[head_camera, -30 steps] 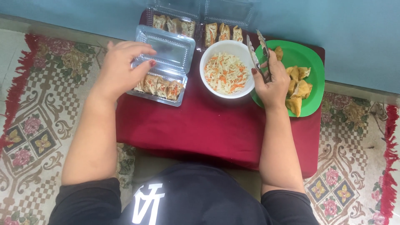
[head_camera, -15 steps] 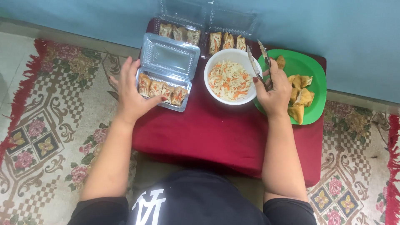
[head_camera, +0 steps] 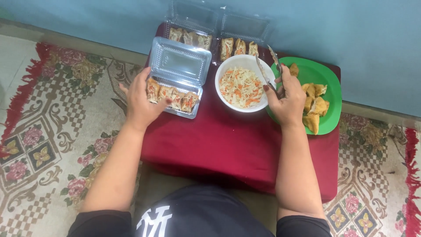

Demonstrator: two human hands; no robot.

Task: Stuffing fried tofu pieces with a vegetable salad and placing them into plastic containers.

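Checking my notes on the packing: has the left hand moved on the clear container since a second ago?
Yes: the left hand slid off the lid to the clear container's near-left edge.

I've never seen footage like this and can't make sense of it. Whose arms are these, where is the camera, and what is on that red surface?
The camera sits on a person's head and looks down, so the two bare arms are the person's own. The left hand grips the near edge of an open clear food box holding a row of filled rolls. The right hand holds metal tongs over a white bowl of shredded salad. Beside it, a green plate carries fried pieces. Two more open clear boxes of rolls stand at the back. All rest on a low table with a red cloth, on a patterned rug.
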